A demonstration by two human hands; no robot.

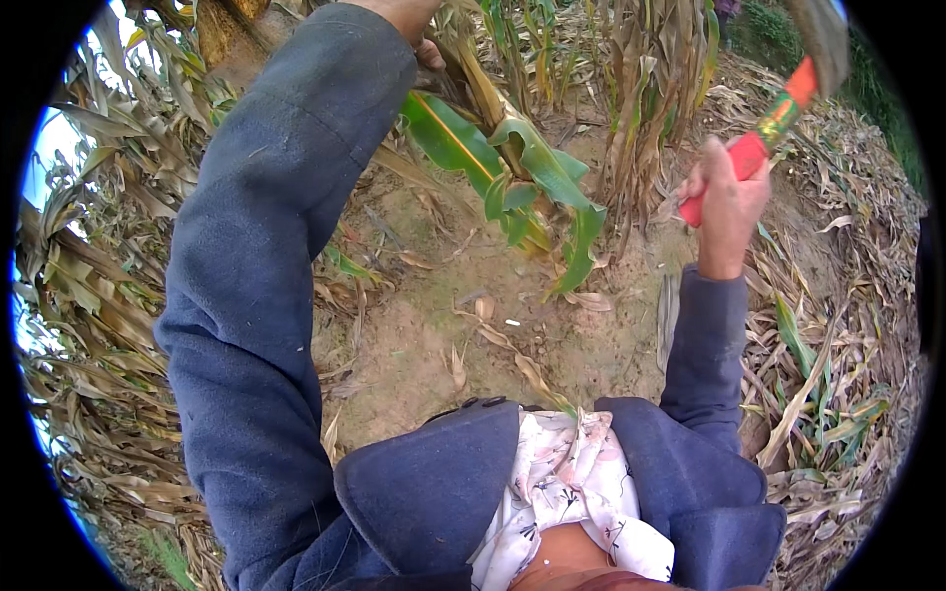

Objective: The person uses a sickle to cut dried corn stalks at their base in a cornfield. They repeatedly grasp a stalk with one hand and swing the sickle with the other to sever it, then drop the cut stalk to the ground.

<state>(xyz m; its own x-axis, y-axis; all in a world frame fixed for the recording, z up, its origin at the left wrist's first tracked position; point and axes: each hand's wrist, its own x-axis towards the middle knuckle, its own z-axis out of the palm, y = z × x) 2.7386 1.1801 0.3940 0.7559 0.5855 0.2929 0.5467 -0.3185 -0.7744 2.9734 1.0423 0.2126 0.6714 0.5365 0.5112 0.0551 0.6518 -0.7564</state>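
My right hand (728, 210) grips the red handle of a sickle-like tool (785, 114), which has green and gold marks and a curved metal blade (824, 41) cut off by the picture's edge. At the top, my left hand (425, 44) is partly hidden by the sleeve and lies against a corn stalk (477, 77); its fingers are curled there, though most of the hold is hidden. Green corn leaves (547, 166) hang from the stalk's lower part, between my two hands.
Dry standing corn stalks (647, 89) rise at the top centre, right of the held stalk. More dry corn (103, 295) crowds the left side. Cut leaves and stalks (820, 384) cover the ground on the right. Bare soil (421, 325) with scattered dry leaves lies before me.
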